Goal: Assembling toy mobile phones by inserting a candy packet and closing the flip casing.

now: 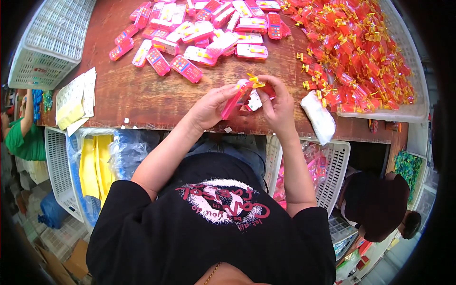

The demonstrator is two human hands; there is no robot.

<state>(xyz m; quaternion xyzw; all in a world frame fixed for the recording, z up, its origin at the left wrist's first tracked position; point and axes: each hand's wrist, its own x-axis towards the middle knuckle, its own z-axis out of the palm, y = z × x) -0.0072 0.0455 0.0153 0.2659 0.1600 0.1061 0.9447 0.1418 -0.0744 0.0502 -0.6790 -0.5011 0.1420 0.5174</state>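
My left hand [207, 107] is closed round a pink toy phone [232, 105], held tilted above the table's near edge. My right hand [281, 108] pinches a small red piece with a yellow clip-like end [257, 81] against the phone's upper end. A small white tag [255, 100] shows below the right fingers; what it is fixed to is hidden. Beyond my hands lies a loose heap of similar pink toy phones [186, 68], some with printed keypads up, others with white backs and yellow parts.
A white crate [412, 52] at the right holds a heap of red and yellow pieces, some spilling onto the wooden table [156, 102]. Papers [76, 102] and a white crate [52, 38] stand left; a white cloth [319, 116] lies right. Other people work at both sides.
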